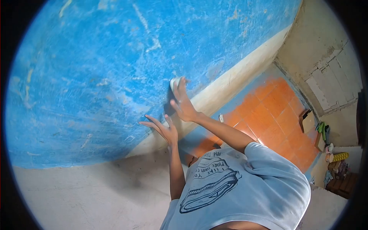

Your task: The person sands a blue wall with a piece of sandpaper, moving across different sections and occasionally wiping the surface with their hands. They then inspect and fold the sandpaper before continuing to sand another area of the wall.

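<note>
My right hand (183, 105) is raised to a blue painted wall (96, 69), with its fingers against a small whitish pad (174, 83) that lies on the paint. The thumb stands apart from the fingers. Lower and to the left, my left hand (165, 132) has its fingers spread, the tips at or close to the lower part of the blue surface; it holds nothing. Pale scuffs and scratches mark the paint around both hands.
A cream band (234, 78) borders the blue paint. Orange floor tiles (268, 115) lie at the right, with a small white object (221, 118) near the wall. Boxes, a green cloth (322, 130) and a yellow item (339, 157) stand at the far right, by a bare wall (318, 42).
</note>
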A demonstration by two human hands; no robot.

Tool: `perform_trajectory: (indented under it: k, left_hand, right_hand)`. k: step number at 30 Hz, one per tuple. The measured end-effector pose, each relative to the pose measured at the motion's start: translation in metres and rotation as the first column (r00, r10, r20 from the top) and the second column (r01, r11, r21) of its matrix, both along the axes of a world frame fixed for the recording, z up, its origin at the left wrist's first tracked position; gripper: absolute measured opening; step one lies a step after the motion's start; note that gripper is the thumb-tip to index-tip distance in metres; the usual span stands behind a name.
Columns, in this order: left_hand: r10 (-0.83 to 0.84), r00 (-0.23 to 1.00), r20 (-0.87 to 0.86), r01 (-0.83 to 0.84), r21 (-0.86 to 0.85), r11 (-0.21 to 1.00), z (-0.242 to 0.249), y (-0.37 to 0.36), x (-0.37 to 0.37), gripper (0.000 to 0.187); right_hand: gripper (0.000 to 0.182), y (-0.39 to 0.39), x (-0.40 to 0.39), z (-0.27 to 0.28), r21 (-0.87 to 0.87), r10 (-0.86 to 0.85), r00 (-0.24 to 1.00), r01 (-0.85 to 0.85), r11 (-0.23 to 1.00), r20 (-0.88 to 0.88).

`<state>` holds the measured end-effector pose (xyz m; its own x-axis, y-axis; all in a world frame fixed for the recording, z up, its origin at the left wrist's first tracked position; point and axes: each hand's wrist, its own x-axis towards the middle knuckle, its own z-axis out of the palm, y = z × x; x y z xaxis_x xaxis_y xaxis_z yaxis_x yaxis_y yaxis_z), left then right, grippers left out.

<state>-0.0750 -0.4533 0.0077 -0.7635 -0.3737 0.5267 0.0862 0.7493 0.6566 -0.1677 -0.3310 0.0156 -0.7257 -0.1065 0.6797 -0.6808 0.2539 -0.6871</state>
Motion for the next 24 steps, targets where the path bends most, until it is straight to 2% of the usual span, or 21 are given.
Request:
perform_trajectory:
  k: [3, 4, 5, 7, 10, 11, 12, 13, 14, 16, 18, 20, 23, 24]
  left_hand:
    - [0.067, 0.997, 0.050, -0.062, -0.088, 0.994, -0.002, -0.004, -0.007, 0.082]
    - [0.065, 0.995, 0.074, -0.059, -0.086, 0.995, -0.005, -0.009, -0.005, 0.082]
    - [0.062, 0.993, 0.100, -0.054, -0.081, 0.995, -0.007, -0.011, -0.005, 0.082]
    - [0.056, 0.994, 0.089, -0.046, -0.102, 0.994, -0.009, -0.012, -0.007, 0.083]
    - [0.087, 0.995, 0.046, -0.085, -0.045, 0.995, -0.007, 0.011, -0.015, 0.083]
    - [0.098, 0.995, 0.035, -0.098, -0.021, 0.995, -0.006, 0.019, -0.017, 0.083]
    - [0.098, 0.995, 0.037, -0.097, -0.027, 0.995, -0.008, 0.028, -0.021, 0.083]
    - [0.095, 0.995, 0.039, -0.094, -0.032, 0.995, -0.010, 0.039, -0.027, 0.082]
    - [0.091, 0.995, 0.042, -0.089, -0.040, 0.995, -0.012, 0.048, -0.031, 0.082]
    - [0.069, 0.997, 0.047, -0.065, -0.078, 0.995, -0.009, 0.066, -0.039, 0.082]
    - [0.058, 0.996, 0.062, -0.051, -0.109, 0.993, -0.004, 0.076, -0.041, 0.081]
    - [0.047, 0.995, 0.090, -0.035, -0.128, 0.991, -0.001, 0.084, -0.042, 0.079]
    - [0.050, 0.994, 0.094, -0.039, -0.122, 0.992, -0.002, 0.091, -0.045, 0.075]
    - [0.053, 0.995, 0.081, -0.046, -0.095, 0.994, -0.001, 0.096, -0.049, 0.074]
  right_hand:
    - [0.083, 0.068, -0.049, -0.021, 0.046, -0.118, 0.993, 0.118, 0.992, -0.002]
    - [0.083, 0.099, -0.073, -0.012, -0.025, -0.301, 0.952, 0.300, 0.954, -0.064]
    - [0.080, 0.128, -0.099, 0.001, -0.198, -0.430, 0.903, 0.424, 0.884, 0.014]
    - [0.082, 0.183, -0.136, 0.017, -0.419, -0.493, 0.836, 0.548, 0.724, 0.241]
    - [0.081, 0.158, -0.125, 0.032, -0.347, -0.594, 0.777, 0.627, 0.698, 0.210]
    - [0.082, 0.131, -0.111, 0.023, -0.295, -0.545, 0.814, 0.580, 0.759, 0.199]
    - [0.075, 0.103, -0.088, 0.023, -0.297, -0.476, 0.868, 0.497, 0.816, 0.144]
    - [0.081, 0.084, -0.063, 0.017, -0.207, -0.364, 0.930, 0.367, 0.907, 0.055]
    - [0.085, 0.073, -0.041, 0.008, -0.250, -0.121, 0.991, 0.130, 0.959, 0.051]
    - [0.090, 0.103, -0.053, -0.030, 0.073, 0.068, 0.995, -0.073, 0.995, 0.067]
    - [0.088, 0.164, -0.092, -0.039, 0.010, -0.137, 0.990, 0.138, 0.990, -0.039]
    - [0.086, 0.219, -0.134, -0.008, -0.241, -0.466, 0.879, 0.476, 0.846, 0.099]
    - [0.074, 0.243, -0.165, 0.021, -0.426, -0.559, 0.752, 0.659, 0.620, 0.349]
    - [0.074, 0.222, -0.155, 0.029, -0.526, -0.467, 0.843, 0.533, 0.662, 0.267]
